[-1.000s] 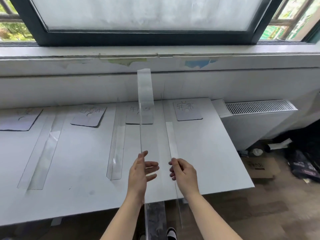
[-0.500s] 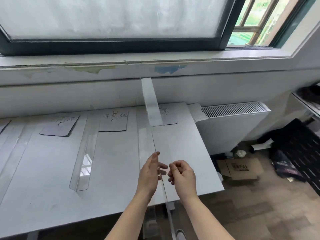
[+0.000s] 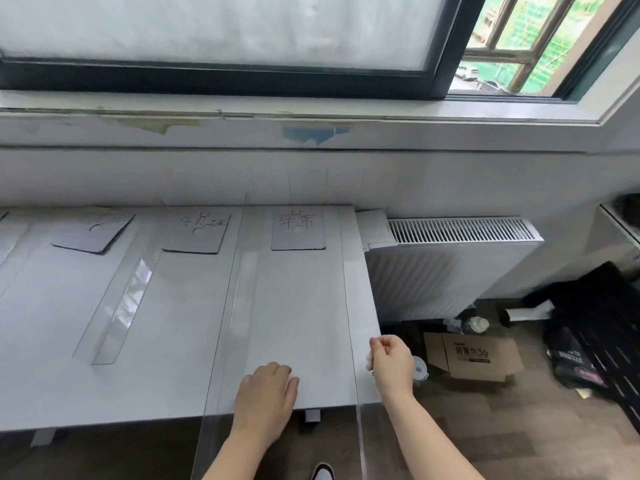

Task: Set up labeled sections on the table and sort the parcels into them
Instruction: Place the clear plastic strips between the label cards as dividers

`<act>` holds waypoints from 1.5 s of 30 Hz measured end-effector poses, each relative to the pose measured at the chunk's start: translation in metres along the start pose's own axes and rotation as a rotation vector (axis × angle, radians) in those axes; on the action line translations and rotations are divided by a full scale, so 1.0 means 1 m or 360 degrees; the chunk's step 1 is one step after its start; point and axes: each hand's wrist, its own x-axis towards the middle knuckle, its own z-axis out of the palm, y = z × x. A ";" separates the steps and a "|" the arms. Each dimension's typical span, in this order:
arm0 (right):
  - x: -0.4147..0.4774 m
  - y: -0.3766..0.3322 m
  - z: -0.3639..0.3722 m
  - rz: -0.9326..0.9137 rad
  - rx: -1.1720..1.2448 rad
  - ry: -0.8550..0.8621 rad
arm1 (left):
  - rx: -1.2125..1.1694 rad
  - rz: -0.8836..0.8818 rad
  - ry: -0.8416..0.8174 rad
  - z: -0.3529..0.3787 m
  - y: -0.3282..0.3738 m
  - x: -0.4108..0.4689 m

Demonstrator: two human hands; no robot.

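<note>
On the white table [image 3: 69, 341], a grey cardboard label card [image 3: 93, 233] lies at the far edge on the left; right of it a clear plastic strip [image 3: 121, 306] lies flat, then a second grey label card [image 3: 197, 233] with handwriting; a long clear divider [image 3: 225, 323] runs from the far edge past the near edge. Your left hand [image 3: 266, 393] rests at the near edge just right of it, fingers bent, tips down; whether it grips anything, I cannot tell. A third grey label card [image 3: 298, 230] sits at the far edge; the clear plastic divider strip [image 3: 348, 306] stands along the table's right edge, and your right hand [image 3: 393, 362] pinches its top edge between thumb and forefinger near the right near corner.
</note>
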 end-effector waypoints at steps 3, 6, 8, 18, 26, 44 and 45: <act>0.010 0.004 -0.002 0.0011 -0.0082 0.0011 | 0.0185 0.0102 0.0187 0.010 0.000 -0.003; 0.016 0.004 -0.001 0.0007 -0.0184 0.0028 | 0.0219 0.0140 0.0258 0.013 -0.003 -0.004; 0.018 0.006 0.000 -0.0007 -0.0279 0.0051 | 0.0231 0.0155 0.0257 0.014 -0.006 -0.003; 0.026 0.010 0.001 -0.0062 -0.0769 0.0113 | 0.0162 0.0121 0.0236 0.013 -0.007 0.001; 0.026 0.009 0.002 -0.0135 -0.0891 0.0100 | 0.0110 0.0119 0.0162 0.014 -0.008 0.000; -0.002 -0.089 0.061 -0.0796 -0.0502 -0.0166 | 0.0125 -0.0284 0.0669 -0.068 -0.047 -0.018; -0.011 -0.098 0.074 -0.0878 -0.0515 -0.0221 | 0.0151 -0.0321 0.0701 -0.077 -0.058 -0.024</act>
